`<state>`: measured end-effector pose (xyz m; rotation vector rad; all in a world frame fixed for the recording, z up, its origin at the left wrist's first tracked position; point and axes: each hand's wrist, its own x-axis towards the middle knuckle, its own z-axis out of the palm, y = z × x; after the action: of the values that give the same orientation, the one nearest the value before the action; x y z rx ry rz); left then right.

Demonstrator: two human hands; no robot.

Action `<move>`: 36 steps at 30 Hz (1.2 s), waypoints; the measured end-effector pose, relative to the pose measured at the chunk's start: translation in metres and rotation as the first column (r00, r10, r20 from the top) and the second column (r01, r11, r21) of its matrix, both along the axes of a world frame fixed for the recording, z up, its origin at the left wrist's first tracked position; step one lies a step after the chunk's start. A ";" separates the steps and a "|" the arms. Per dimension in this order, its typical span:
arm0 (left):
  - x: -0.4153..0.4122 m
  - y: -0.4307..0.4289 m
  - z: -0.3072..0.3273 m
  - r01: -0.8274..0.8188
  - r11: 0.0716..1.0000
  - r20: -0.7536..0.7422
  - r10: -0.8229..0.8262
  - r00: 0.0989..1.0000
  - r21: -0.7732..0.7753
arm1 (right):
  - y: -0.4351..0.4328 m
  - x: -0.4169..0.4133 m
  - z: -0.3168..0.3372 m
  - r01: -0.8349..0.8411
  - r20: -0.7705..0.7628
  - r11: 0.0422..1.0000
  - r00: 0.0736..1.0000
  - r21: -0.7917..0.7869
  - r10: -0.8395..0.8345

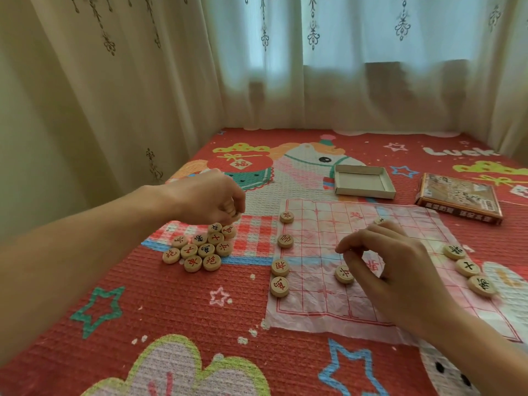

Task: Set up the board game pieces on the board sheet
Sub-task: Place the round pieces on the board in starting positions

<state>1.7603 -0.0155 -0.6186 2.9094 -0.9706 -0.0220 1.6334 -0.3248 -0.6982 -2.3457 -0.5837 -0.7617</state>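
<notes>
Left hand (211, 198): grip curled shut above the loose pile (198, 247), pinching one piece (barely visible).
Right hand (400, 270): fingers spread, empty, over the board sheet (314, 304).

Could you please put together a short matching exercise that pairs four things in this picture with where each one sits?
Things:
1. pile of pieces
2. open box tray
3. left hand
4. right hand

Places:
A. over the board sheet
B. on the mat, left of the sheet
C. just above the pile
D. beyond the sheet's far edge

Pairs: 1-B, 2-D, 3-C, 4-A
</notes>
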 end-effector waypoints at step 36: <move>-0.090 -0.116 -0.051 -0.536 0.216 -0.577 -0.363 0.732 -0.816 | -0.008 -0.002 0.008 0.042 0.021 0.991 0.999 0.128 -0.045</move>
<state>1.6702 -0.1314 -0.6696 1.4292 -0.3308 -0.3248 1.6319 -0.3331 -0.6902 -2.2410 -0.4805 -0.8233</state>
